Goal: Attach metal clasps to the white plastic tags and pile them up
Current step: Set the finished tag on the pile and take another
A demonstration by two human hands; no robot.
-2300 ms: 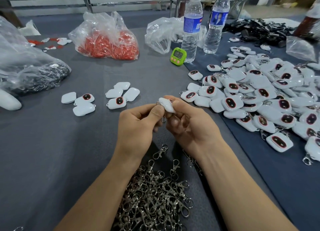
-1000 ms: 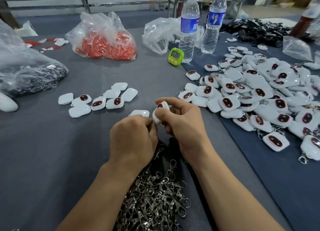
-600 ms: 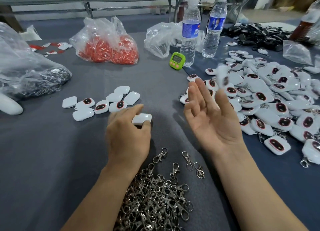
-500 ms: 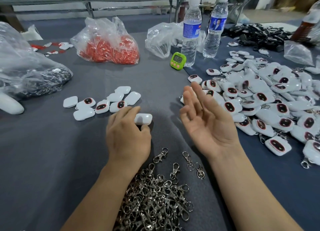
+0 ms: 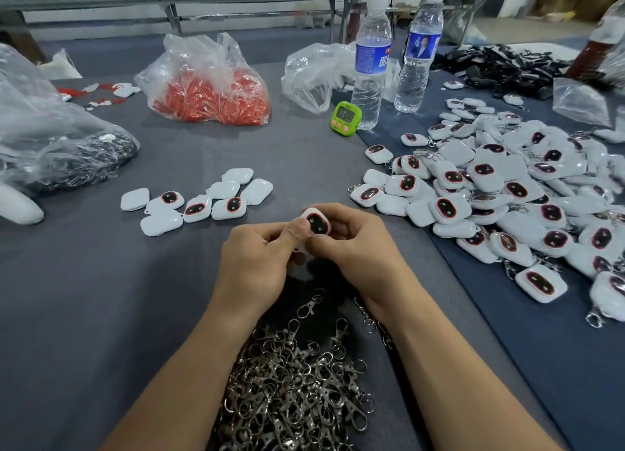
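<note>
A white plastic tag (image 5: 317, 223) with a dark red-rimmed oval face sits upright between both hands at the table's centre. My left hand (image 5: 260, 261) pinches its lower left edge with the thumb. My right hand (image 5: 355, 247) curls around its right side and back. Whether a clasp is between the fingers is hidden. A heap of metal clasps (image 5: 297, 386) lies just below my wrists. Several loose tags without clasps (image 5: 199, 200) lie to the left. A large pile of tags with clasps (image 5: 500, 197) spreads on the right.
A bag of red parts (image 5: 209, 88), two water bottles (image 5: 370, 58), a green timer (image 5: 345, 117) and a clear bag (image 5: 314, 75) stand at the back. A big plastic bag of dark metal parts (image 5: 54, 139) fills the left. Black items (image 5: 500, 65) lie at back right.
My right hand tossed a finished tag onto the right pile and came back. My left hand lifted a new tag from the table; both hands now hold it.
</note>
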